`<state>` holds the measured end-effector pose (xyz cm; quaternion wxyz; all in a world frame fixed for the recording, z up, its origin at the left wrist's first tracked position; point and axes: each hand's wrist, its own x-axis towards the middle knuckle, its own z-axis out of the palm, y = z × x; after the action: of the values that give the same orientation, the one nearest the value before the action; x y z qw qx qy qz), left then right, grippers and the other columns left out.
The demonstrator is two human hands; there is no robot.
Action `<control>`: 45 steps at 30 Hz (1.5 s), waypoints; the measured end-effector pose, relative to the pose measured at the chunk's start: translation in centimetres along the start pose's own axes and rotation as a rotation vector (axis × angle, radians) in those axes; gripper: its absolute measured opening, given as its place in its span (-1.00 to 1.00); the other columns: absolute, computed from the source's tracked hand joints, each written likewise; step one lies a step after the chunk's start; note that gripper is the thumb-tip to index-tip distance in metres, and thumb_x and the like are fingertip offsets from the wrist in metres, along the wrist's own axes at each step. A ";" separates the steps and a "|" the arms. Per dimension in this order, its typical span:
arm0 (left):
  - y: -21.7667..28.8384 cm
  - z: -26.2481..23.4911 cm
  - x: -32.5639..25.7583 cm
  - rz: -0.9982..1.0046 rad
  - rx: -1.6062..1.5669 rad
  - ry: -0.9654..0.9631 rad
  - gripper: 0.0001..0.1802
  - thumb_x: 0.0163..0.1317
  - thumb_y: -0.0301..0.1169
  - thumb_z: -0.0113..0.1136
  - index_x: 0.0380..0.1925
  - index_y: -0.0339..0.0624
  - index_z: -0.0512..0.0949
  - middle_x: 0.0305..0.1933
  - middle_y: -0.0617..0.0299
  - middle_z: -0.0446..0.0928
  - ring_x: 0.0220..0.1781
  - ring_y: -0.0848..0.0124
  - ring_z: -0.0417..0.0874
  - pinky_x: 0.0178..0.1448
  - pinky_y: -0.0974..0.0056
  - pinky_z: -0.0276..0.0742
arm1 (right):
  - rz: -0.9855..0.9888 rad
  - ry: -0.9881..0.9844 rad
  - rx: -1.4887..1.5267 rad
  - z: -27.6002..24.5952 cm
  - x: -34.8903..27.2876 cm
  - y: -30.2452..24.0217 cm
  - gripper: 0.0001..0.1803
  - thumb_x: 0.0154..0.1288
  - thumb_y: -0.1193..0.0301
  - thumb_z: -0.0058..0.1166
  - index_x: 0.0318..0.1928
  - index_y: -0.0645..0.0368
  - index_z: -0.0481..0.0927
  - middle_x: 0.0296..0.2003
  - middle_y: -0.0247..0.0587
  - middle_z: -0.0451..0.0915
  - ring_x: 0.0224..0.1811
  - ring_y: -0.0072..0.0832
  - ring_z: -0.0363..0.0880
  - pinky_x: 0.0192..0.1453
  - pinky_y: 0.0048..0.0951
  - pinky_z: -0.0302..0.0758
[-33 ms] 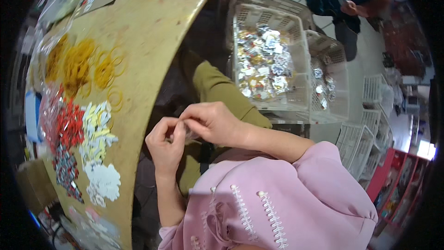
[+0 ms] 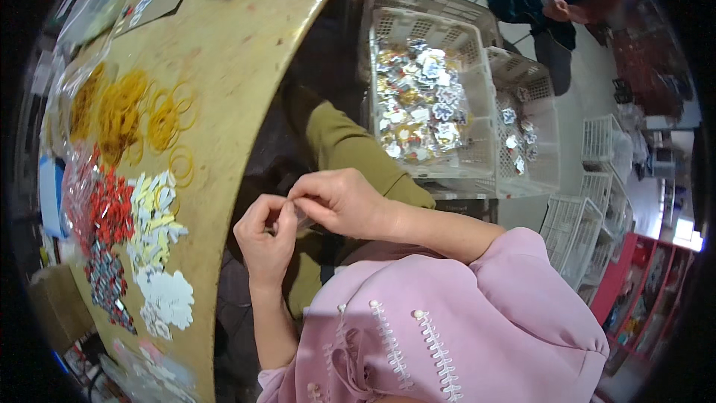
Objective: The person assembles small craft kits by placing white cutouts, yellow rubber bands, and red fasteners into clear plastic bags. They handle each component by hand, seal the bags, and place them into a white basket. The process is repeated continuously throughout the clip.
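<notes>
**Two hands, one small translucent piece, beside the worktop**

Head view: the left hand (image 2: pixel 265 233) and right hand (image 2: pixel 341 200) meet just right of the worktop (image 2: pixel 242 52), over the lap. Each grip is narrow, fingertips pinched on a small translucent piece (image 2: pixel 301 216) mostly hidden by the fingers; its kind I cannot tell. Holding it between both hands probably steadies it.

On the worktop's left part lie thin yellow ring-shaped bands (image 2: pixel 123 108), small glossy red pieces (image 2: pixel 112 209), pale white-and-yellow strips (image 2: pixel 153 216) and flat white cutouts (image 2: pixel 168 298), seemingly grouped by kind for easy reach.

The worktop's curved right edge runs near the left hand; rightward, an olive-trousered leg (image 2: pixel 350 142) and a white perforated plastic crate (image 2: pixel 485 108) limit room for the right arm.
</notes>
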<state>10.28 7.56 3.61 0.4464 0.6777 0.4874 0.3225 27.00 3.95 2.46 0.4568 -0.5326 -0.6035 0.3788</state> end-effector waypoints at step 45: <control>-4.2 4.2 -1.3 -0.200 0.001 -0.335 -0.96 0.24 -0.55 0.25 -0.36 -0.30 0.58 -0.51 0.38 0.45 -0.50 0.67 0.32 -0.41 0.47 0.29 | 0.818 0.506 -0.517 -18.1 -15.3 32.8 -0.74 0.21 0.28 0.20 -0.18 0.16 0.73 -0.24 0.01 0.72 -0.26 -0.15 0.73 -0.17 -0.17 0.60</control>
<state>12.01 5.67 -1.87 0.5508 0.6702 0.4713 0.1590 54.31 -6.98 -25.40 0.2572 -0.8935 -0.2916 0.2247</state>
